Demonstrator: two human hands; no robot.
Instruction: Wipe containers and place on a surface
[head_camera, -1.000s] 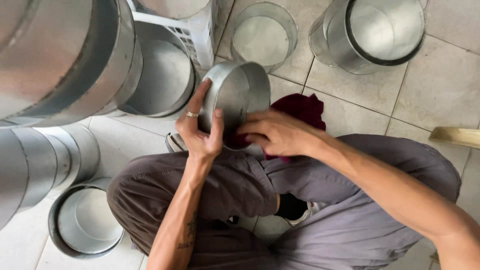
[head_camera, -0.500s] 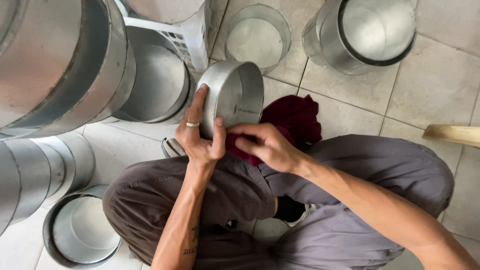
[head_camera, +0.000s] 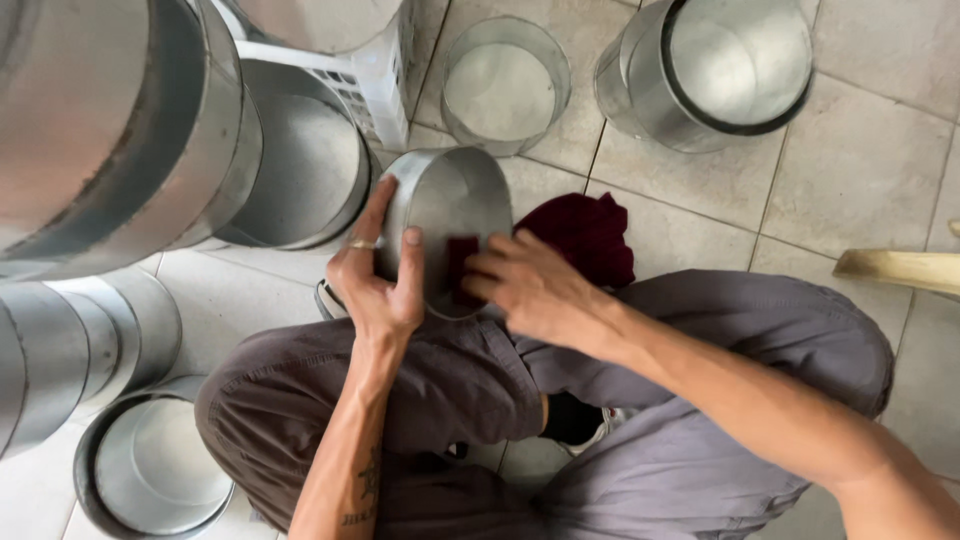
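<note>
- Left hand (head_camera: 378, 285) grips the rim of a round silver metal tin (head_camera: 448, 225), tilted above the knees at centre frame.
- Right hand (head_camera: 530, 290), fingers pressed together, holds a dark red cloth (head_camera: 585, 235) inside the tin.
- Larger metal cylinders (head_camera: 730, 70) stand on the tiled floor (head_camera: 860, 180) at 1 o'clock.

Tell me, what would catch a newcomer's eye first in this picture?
Right in the middle, the left hand holds a small shiny metal tin tilted on its side, while the right hand presses a dark red cloth into its open mouth. All around on the tiled floor stand many more round metal tins, with the biggest stack looming at upper left.
</note>
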